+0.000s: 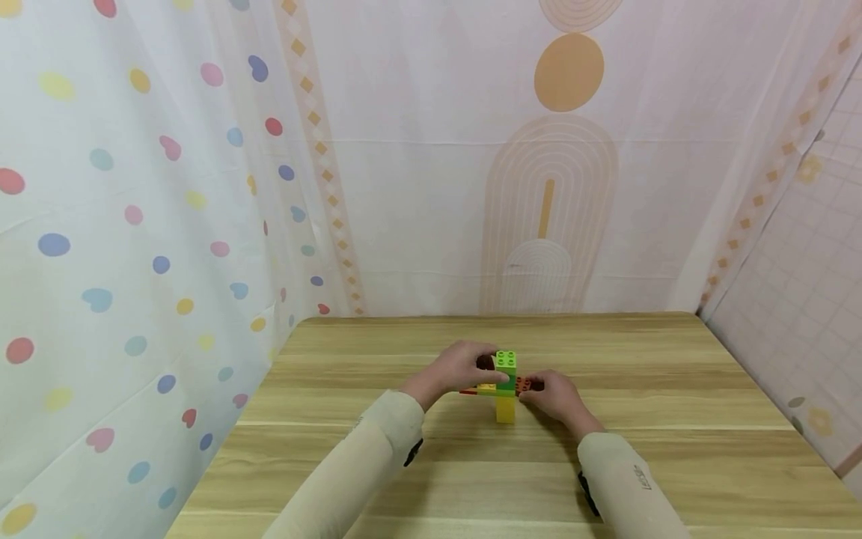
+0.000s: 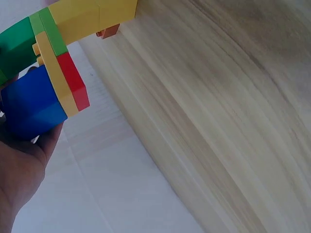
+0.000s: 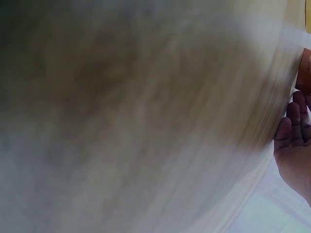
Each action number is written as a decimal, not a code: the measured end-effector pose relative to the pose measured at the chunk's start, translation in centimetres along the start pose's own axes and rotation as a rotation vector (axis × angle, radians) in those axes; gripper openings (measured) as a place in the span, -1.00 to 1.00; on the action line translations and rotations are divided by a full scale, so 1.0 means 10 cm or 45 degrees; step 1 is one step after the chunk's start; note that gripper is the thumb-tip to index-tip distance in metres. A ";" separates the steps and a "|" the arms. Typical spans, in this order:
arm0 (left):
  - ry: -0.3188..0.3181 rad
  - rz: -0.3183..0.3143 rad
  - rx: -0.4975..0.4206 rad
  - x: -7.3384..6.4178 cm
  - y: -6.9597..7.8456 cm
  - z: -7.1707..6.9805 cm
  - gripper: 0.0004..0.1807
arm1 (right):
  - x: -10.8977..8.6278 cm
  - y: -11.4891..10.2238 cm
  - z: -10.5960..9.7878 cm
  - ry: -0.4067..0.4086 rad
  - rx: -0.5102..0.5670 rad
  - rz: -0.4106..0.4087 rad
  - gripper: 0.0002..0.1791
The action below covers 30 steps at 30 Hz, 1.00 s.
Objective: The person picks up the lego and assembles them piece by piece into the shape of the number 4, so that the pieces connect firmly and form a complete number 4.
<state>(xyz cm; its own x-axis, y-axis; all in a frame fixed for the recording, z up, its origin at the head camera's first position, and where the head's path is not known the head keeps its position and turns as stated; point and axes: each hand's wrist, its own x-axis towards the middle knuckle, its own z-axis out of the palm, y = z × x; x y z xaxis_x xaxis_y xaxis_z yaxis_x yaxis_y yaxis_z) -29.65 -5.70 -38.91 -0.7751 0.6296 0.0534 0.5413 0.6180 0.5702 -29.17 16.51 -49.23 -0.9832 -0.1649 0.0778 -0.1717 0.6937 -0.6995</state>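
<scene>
A tower of toy building bricks stands upright near the middle of the table, with a light green brick [image 1: 506, 359] on top and a yellow brick [image 1: 505, 409] at the bottom. My left hand [image 1: 461, 365] grips its upper part from the left. In the left wrist view, a blue brick [image 2: 34, 104] lies against that hand, beside a red brick [image 2: 74, 82], a dark green brick [image 2: 19, 46] and yellow bricks [image 2: 97, 17]. At the tower's right side, my right hand [image 1: 555, 397] pinches an orange-brown brick [image 1: 521, 385]; whether this brick is joined to the tower, I cannot tell.
The wooden table [image 1: 364, 359] reaches back to a patterned curtain [image 1: 417, 209]. A dotted curtain [image 1: 168, 299] hangs along the left side. Much of the right wrist view is blurred tabletop [image 3: 170, 121].
</scene>
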 end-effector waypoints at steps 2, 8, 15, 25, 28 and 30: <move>0.011 -0.011 -0.034 0.00 0.01 0.01 -0.74 | 0.00 0.00 0.00 0.003 0.003 0.004 -0.67; 0.025 -0.022 -0.117 0.00 0.03 0.04 -0.72 | -0.01 -0.01 0.01 0.004 0.040 0.003 -0.72; 0.048 -0.005 -0.109 0.00 0.02 0.04 -0.73 | -0.01 0.00 0.01 0.018 0.044 0.001 -0.77; 0.100 -0.055 -0.203 0.00 0.03 0.07 -0.63 | 0.00 0.01 0.01 0.021 0.044 0.009 -0.75; 0.116 -0.060 -0.211 0.00 0.03 0.08 -0.67 | 0.00 0.01 0.01 0.021 0.040 0.016 -0.74; 0.125 -0.064 -0.210 -0.01 0.03 0.08 -0.66 | 0.00 0.01 0.00 0.019 0.041 0.024 -0.74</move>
<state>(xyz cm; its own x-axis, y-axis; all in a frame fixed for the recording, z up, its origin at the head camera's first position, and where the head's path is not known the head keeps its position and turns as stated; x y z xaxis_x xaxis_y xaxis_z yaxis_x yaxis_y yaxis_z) -29.19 -5.17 -39.43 -0.8322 0.5460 0.0966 0.4466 0.5566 0.7005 -29.16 16.55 -49.30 -0.9872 -0.1409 0.0749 -0.1511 0.6737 -0.7234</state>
